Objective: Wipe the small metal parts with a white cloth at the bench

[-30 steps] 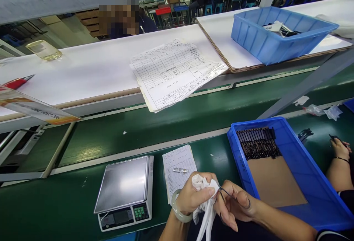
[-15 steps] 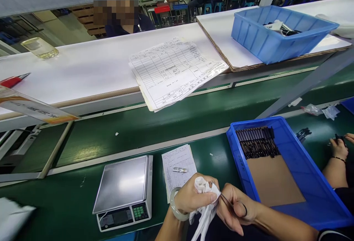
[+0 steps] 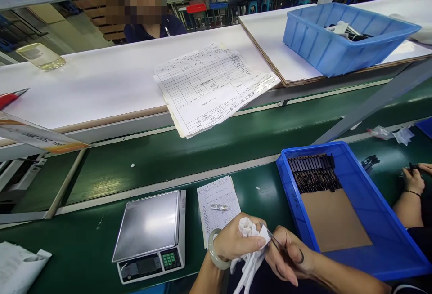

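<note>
A bunched white cloth-like bundle (image 3: 251, 249) is gripped in my left hand (image 3: 236, 238), with long strips hanging below it. A pale bangle (image 3: 216, 249) is on my left wrist. Close beside it on the right, my right hand (image 3: 286, 256) has its fingers through the handles of metal scissors (image 3: 277, 243). The scissor blades reach the top right edge of the white bundle. Behind the hands, a printed sheet (image 3: 216, 195) lies on the green surface with a small clear packet (image 3: 219, 207) on it.
A scale (image 3: 148, 231) stands at left. At right, a blue tray (image 3: 388, 240) holds black parts (image 3: 313, 172) and cardboard; a co-worker's hands (image 3: 413, 179) are beyond it. Papers (image 3: 216, 91) and a light blue bin (image 3: 313, 42) rest on the white shelf, with a person behind.
The scissor blades and handles have spread apart, and my right fingers have shifted slightly. The shelf items appear slightly shifted as the view moves. The white bundle stays in my left hand.
</note>
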Demonstrator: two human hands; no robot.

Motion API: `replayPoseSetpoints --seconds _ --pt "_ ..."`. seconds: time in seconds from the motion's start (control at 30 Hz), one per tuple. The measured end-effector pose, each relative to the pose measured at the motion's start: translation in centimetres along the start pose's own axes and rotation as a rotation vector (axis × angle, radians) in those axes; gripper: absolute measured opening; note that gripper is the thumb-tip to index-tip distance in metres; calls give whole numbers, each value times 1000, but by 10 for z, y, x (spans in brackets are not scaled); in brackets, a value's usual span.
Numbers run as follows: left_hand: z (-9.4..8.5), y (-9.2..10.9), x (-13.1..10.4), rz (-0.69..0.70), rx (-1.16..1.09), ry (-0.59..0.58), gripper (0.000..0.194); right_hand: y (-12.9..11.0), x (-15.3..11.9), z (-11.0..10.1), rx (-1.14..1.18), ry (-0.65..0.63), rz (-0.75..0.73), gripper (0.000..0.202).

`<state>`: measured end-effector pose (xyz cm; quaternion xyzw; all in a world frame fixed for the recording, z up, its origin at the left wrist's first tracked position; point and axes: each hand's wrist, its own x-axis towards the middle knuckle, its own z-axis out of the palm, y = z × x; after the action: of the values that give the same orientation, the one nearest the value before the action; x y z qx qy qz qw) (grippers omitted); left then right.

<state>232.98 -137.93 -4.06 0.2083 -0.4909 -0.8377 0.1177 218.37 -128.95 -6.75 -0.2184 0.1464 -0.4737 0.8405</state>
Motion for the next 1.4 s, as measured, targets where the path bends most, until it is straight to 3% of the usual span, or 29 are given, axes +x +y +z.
replayPoseSetpoints --seconds 0.17,0.4,0.47,0.57,0.73,0.8,0.9,0.97,1.07,1.23,1.3,1.4 --pt "-1 -2 7 31 -31 -11 43 -4 3 -2 -54 -13 12 75" --pt "-1 -22 6 -72 -51 -3 44 -26 8 -7 45 76 -102 57" --pt "-9 -27 10 -103 -22 100 46 -38 4 -15 -19 129 -122 54" --pt "-45 -25 32 -97 79 497 46 -49 -4 -33 -242 309 -66 52" --pt "-146 -18 93 -47 278 981 38 -46 -10 -69 -536 553 70 51" --pt "-174 -24 110 -91 401 1083 26 -42 -12 -82 -758 595 153 48" --pt "-189 -45 124 -175 596 1050 14 -35 -19 -102 -1140 714 271 35" --pt "-185 -63 131 -238 693 955 10 -28 -27 -114 -1291 778 344 29" --pt "-166 -89 142 -344 750 758 8 -15 -37 -130 -1307 803 436 28" --pt "-98 -125 150 -373 602 330 16 -5 -30 -144 -1091 913 326 31" --pt "-67 -136 148 -325 494 275 23 -7 -21 -143 -1190 958 340 27" --pt "-38 -143 142 -263 390 332 32 -13 -9 -138 -1423 963 429 15"
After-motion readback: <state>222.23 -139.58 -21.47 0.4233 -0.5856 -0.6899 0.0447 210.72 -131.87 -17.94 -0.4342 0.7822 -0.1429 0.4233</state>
